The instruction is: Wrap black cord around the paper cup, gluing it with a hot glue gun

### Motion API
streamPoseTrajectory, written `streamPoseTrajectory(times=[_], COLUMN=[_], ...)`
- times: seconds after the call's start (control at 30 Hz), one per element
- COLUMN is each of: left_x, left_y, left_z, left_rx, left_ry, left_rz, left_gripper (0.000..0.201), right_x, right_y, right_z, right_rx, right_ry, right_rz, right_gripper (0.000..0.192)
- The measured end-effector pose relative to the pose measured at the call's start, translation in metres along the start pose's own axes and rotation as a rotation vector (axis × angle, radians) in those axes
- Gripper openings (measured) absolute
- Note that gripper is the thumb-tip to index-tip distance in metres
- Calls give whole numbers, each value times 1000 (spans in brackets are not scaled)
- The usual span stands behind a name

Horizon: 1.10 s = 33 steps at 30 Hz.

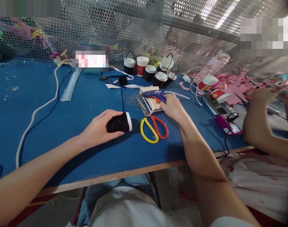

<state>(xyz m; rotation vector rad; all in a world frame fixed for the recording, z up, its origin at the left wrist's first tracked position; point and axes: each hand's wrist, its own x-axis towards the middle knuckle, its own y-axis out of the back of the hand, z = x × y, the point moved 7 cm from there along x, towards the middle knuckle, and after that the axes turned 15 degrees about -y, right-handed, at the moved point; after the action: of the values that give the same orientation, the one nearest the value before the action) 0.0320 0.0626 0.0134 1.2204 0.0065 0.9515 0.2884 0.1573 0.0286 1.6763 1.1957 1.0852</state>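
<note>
My left hand (103, 126) is wrapped round a paper cup (119, 123) lying on its side, covered in black yarn with a white rim showing on the right. A black strand runs from it up to a small black yarn ball (123, 80). My right hand (172, 105) grips the handle of a blue hot glue gun (153, 94), whose orange trigger shows beside my fingers. The gun lies over a small rack of wooden sticks (151, 107). Just below the rack are scissors (155, 130) with one yellow and one red handle, their blades pointing away from me.
Several black-wrapped cups with loop handles (150, 73) stand at the back, beside a red paper cup (141, 66). Pliers (111, 77) and clear glue sticks (71, 85) lie to the left. A white cable (35, 113) crosses the table. Another person's arm (260, 116) works at the right.
</note>
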Motion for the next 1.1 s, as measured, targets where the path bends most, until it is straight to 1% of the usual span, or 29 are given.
streamPoseTrajectory(times=[0.13, 0.2, 0.23, 0.3, 0.33, 0.37, 0.4, 0.43, 0.5, 0.63, 0.73, 0.83, 0.93, 1.0, 1.1], left_x=[0, 0, 1, 1, 1, 1, 1, 1, 1, 1, 1, 1, 1, 1, 0], left_y=[1, 1, 1, 2, 2, 3, 3, 3, 4, 8, 9, 9, 9, 9, 8], left_z=[-1, -1, -1, -1, -1, -1, -1, -1, -1, -2, -2, -1, 0, 1, 2], left_rx=[7, 10, 13, 31, 46, 64, 85, 108, 153, 210, 207, 203, 214, 228, 239], left_ry=[-15, -21, -26, -39, -51, -65, -79, -92, -110, -131, -143, -152, -171, -187, -204], left_rz=[12, 14, 15, 15, 16, 16, 16, 17, 27, 66, 58, 51, 56, 55, 54], left_gripper=[53, 54, 54, 54, 54, 54, 54, 54, 53, 48, 48, 48, 47, 46, 46], right_x=[1, -1, -4, -13, -20, -28, -35, -43, -56, -72, -77, -79, -80, -82, -82], right_y=[5, 10, 13, 16, 16, 14, 13, 15, 18, 21, 18, 15, 14, 11, 7], right_z=[8, 10, 9, 0, -6, -13, -18, -22, -30, -46, -52, -52, -54, -54, -51], right_rx=[146, 265, 339, 491, 548, 579, 614, 629, 628, 674, 717, 639, 579, 554, 481], right_ry=[-73, -115, -113, -67, -32, -12, -9, -13, -6, 32, 7, -9, 78, 139, 146], right_rz=[49, 62, 54, -42, -127, -244, -328, -376, -416, -446, -475, -432, -378, -365, -343], right_gripper=[35, 36, 36, 31, 26, 21, 20, 20, 23, 24, 22, 18, 17, 18, 23])
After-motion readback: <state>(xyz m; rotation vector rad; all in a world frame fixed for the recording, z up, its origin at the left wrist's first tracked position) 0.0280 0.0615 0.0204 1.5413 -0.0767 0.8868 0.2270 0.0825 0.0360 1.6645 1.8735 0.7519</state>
